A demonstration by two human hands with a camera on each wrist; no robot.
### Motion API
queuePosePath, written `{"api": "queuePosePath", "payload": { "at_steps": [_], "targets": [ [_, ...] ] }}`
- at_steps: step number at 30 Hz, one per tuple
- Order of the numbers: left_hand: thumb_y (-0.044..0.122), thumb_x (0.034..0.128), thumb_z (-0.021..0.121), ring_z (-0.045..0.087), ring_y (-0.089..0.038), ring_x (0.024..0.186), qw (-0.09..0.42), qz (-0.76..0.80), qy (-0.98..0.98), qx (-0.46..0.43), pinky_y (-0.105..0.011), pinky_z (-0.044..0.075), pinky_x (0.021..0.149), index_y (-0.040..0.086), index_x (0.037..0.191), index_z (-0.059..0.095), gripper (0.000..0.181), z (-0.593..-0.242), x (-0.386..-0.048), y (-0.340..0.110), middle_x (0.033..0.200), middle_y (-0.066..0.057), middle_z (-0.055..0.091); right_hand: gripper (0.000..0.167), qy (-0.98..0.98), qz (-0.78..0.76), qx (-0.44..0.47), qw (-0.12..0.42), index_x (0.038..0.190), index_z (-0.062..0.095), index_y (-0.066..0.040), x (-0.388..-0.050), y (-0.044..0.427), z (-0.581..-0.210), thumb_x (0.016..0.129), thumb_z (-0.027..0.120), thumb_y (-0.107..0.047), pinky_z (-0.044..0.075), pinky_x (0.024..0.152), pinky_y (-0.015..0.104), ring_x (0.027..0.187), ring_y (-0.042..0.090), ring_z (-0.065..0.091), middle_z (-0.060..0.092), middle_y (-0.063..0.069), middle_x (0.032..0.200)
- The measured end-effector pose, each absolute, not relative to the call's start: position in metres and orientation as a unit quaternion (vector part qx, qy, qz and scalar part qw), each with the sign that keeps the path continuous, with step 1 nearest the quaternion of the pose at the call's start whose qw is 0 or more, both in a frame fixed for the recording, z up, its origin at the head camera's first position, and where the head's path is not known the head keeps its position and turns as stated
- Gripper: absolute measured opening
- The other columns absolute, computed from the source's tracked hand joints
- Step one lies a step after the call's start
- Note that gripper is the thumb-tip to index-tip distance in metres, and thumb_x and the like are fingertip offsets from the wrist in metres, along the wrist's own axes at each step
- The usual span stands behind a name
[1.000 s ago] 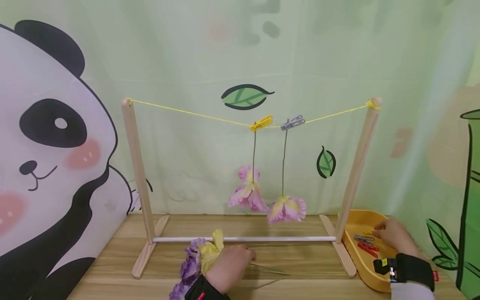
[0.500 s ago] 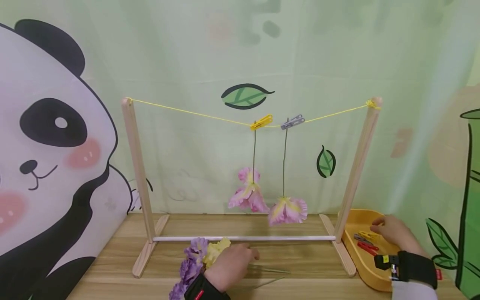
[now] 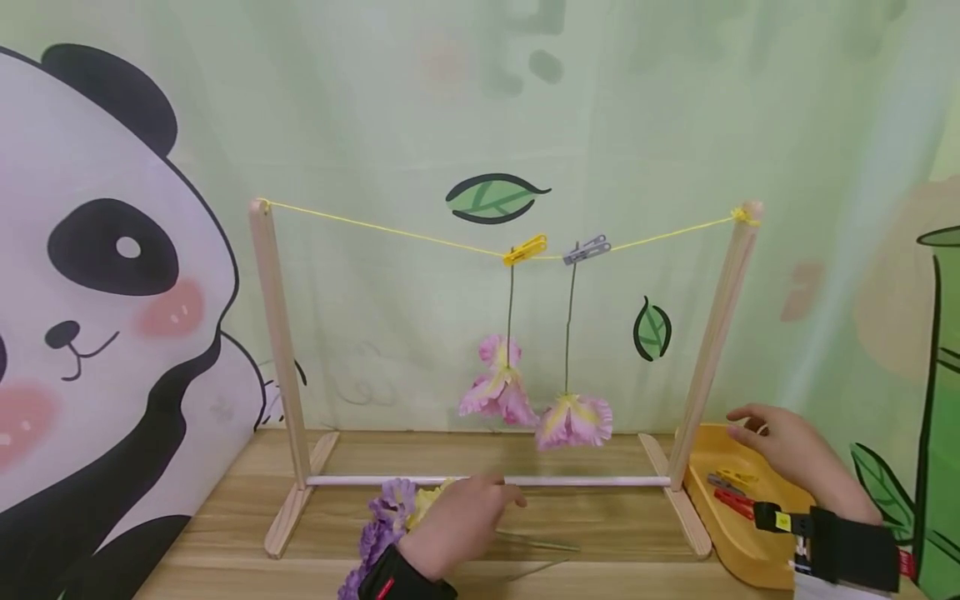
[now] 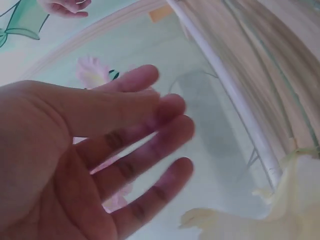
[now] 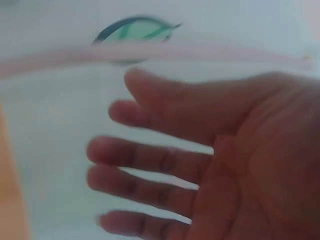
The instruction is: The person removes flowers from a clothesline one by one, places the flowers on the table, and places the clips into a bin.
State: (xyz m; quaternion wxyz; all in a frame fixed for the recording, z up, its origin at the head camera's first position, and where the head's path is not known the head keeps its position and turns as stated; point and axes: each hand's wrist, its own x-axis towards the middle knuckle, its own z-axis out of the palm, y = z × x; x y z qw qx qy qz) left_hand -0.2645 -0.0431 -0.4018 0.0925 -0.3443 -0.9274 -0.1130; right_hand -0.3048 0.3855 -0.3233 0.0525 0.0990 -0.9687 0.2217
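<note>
My left hand (image 3: 465, 518), fingers relaxed and holding nothing, hovers over the flowers on the table. Beside it lie purple flowers (image 3: 375, 533) and a yellow flower (image 3: 426, 502), the latter partly hidden by the hand. Their thin green stems (image 3: 540, 543) stretch to the right. Above the yellow tray (image 3: 738, 562) is my right hand (image 3: 787, 454), loosely spread with nothing in it. Yellow (image 3: 738, 475), grey (image 3: 722, 483) and red (image 3: 733, 502) clothespins lie inside the tray. Two pink flowers (image 3: 498, 392) hang upside down, one from a yellow clothespin (image 3: 525, 249), the other from a grey clothespin (image 3: 587, 249).
A yellow string (image 3: 390, 227) sags between two wooden posts (image 3: 279, 333) joined low down by a white rod (image 3: 600, 481). The right post stands close to the tray. A printed panda curtain (image 3: 375, 108) hangs behind the table.
My right hand has risen out of the tray, away from the clothespins, without taking one. My left hand has lifted slightly, its fingers looser. The hanging flowers barely moved.
</note>
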Motion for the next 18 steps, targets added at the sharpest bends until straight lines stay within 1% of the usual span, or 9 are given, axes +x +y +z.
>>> {"api": "queuePosePath", "payload": {
  "at_steps": [3, 7, 10, 14, 18],
  "targets": [
    [0.002, 0.1025, 0.063, 0.069, -0.012, 0.096, 0.098, -0.153, -0.92, -0.347, -0.025, 0.056, 0.082, 0.021, 0.116, 0.077, 0.027, -0.397, -0.265, -0.044, 0.108, 0.002, 0.072, 0.046, -0.966, 0.224, 0.114, 0.057, 0.13, 0.061, 0.011, -0.297, 0.37, -0.315, 0.109, 0.057, -0.03, 0.055, 0.073, 0.044, 0.091, 0.03, 0.062, 0.068, 0.016, 0.104],
    [0.01, 0.1069, 0.059, 0.068, -0.009, 0.102, 0.094, -0.224, -0.905, -0.349, -0.026, 0.055, 0.088, 0.023, 0.115, 0.076, 0.023, -0.392, -0.267, -0.045, 0.11, 0.006, 0.071, 0.043, -0.959, 0.234, 0.144, 0.066, 0.131, 0.062, 0.008, -0.288, 0.35, -0.308, 0.108, 0.059, -0.028, 0.052, 0.072, 0.037, 0.09, 0.024, 0.061, 0.069, 0.008, 0.101],
    [0.011, 0.1075, 0.058, 0.068, -0.009, 0.101, 0.112, -0.266, -0.89, -0.354, -0.026, 0.055, 0.088, 0.024, 0.115, 0.075, 0.023, -0.39, -0.268, -0.045, 0.108, 0.008, 0.069, 0.039, -0.951, 0.247, 0.172, 0.072, 0.131, 0.064, 0.007, -0.284, 0.335, -0.305, 0.107, 0.06, -0.024, 0.052, 0.072, 0.034, 0.09, 0.021, 0.062, 0.07, 0.006, 0.102],
    [0.011, 0.1085, 0.056, 0.066, -0.009, 0.097, 0.133, -0.312, -0.871, -0.355, -0.025, 0.054, 0.086, 0.025, 0.117, 0.073, 0.023, -0.389, -0.269, -0.045, 0.11, 0.007, 0.068, 0.034, -0.941, 0.255, 0.203, 0.088, 0.129, 0.066, 0.003, -0.282, 0.318, -0.303, 0.106, 0.063, -0.021, 0.053, 0.069, 0.03, 0.087, 0.018, 0.061, 0.071, 0.003, 0.101],
    [0.011, 0.108, 0.057, 0.065, -0.007, 0.094, 0.146, -0.339, -0.861, -0.349, -0.026, 0.054, 0.082, 0.022, 0.117, 0.074, 0.022, -0.387, -0.27, -0.044, 0.109, 0.003, 0.069, 0.029, -0.934, 0.257, 0.222, 0.11, 0.126, 0.068, 0.0, -0.279, 0.304, -0.302, 0.103, 0.066, -0.017, 0.052, 0.067, 0.028, 0.082, 0.016, 0.059, 0.07, -0.001, 0.096]
  ]
}}
